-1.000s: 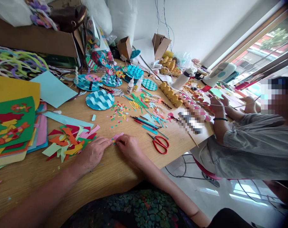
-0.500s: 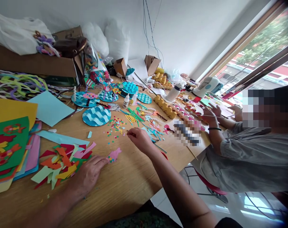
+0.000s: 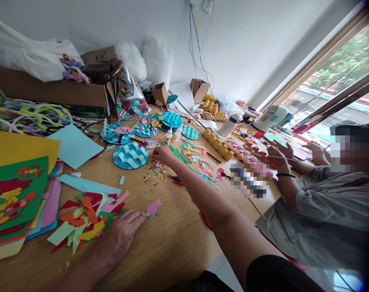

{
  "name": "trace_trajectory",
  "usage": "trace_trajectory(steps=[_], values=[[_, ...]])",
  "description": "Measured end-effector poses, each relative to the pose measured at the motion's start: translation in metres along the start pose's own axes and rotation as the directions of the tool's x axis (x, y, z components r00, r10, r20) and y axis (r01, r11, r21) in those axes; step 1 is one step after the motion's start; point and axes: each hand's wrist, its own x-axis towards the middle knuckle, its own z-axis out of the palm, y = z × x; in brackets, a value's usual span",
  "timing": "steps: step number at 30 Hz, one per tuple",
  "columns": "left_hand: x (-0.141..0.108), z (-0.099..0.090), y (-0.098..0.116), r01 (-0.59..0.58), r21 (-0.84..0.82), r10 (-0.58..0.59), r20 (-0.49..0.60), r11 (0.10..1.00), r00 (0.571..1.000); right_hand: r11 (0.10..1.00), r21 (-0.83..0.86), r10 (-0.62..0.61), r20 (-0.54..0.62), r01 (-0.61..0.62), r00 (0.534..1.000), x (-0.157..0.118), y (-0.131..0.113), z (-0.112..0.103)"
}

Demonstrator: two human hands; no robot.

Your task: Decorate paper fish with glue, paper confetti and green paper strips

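A pink paper fish (image 3: 153, 209) with coloured dots at one end lies on the wooden table. My left hand (image 3: 123, 231) rests low beside it, fingers together, the fingertips gripping its dotted end; the thumb is hidden. Farther off, my right hand (image 3: 164, 156) hangs at the pile of small coloured paper dots (image 3: 156, 167), fingers drawn together in a pinch. Whatever sits between those fingertips is too small to make out. Bright paper scraps (image 3: 87, 221) lie heaped just left of my left hand.
Coloured sheets (image 3: 23, 146) are stacked at the left. Blue wavy discs (image 3: 130, 155) and small glue bottles (image 3: 168, 136) stand beyond my right hand. Green strips (image 3: 180, 156) and egg-carton strips (image 3: 217, 144) lie to the right. A co-worker (image 3: 333, 198) sits there, hands (image 3: 278, 156) raised.
My right hand has reached farther forward and left, to the paper dots, uncovering dark pencils beneath the forearm. My left hand stays at the fish. The view has shifted slightly.
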Motion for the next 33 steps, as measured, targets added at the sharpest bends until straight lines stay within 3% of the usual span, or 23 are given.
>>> trace_trajectory(steps=[9,16,21,25,27,29,30,33], values=[[-0.003,0.004,-0.001,0.059,-0.051,-0.058,0.019,0.997,0.998,0.999,-0.047,-0.017,0.074,0.02,0.997,0.019,-0.002,0.003],[-0.002,0.005,-0.001,0.042,-0.055,-0.042,0.004,0.998,0.999,0.999,0.042,-0.02,0.095,0.016,0.995,0.02,0.0,-0.001],[0.001,-0.001,0.002,0.028,-0.035,-0.028,0.015,0.999,0.999,0.979,0.203,-0.003,0.073,-0.012,0.997,0.004,0.004,-0.008],[0.006,-0.012,0.006,0.047,-0.101,-0.06,-0.131,0.994,0.99,0.921,0.389,-0.039,0.046,0.018,0.998,-0.035,-0.001,-0.016],[0.011,-0.021,0.008,0.132,-0.184,-0.167,-0.189,0.974,0.968,0.862,0.502,-0.093,0.038,0.061,0.995,-0.063,-0.01,-0.018],[0.016,-0.029,0.009,0.29,-0.304,-0.35,-0.165,0.907,0.922,0.592,0.804,-0.138,0.029,0.059,0.99,-0.092,-0.023,-0.017],[0.019,-0.033,0.009,0.346,-0.374,-0.42,-0.136,0.861,0.897,0.479,0.877,-0.147,0.029,0.045,0.989,-0.106,-0.03,-0.016],[0.029,-0.039,0.012,0.447,-0.541,-0.543,-0.023,0.713,0.839,0.308,0.951,-0.118,0.002,0.034,0.993,-0.138,-0.052,-0.012]])
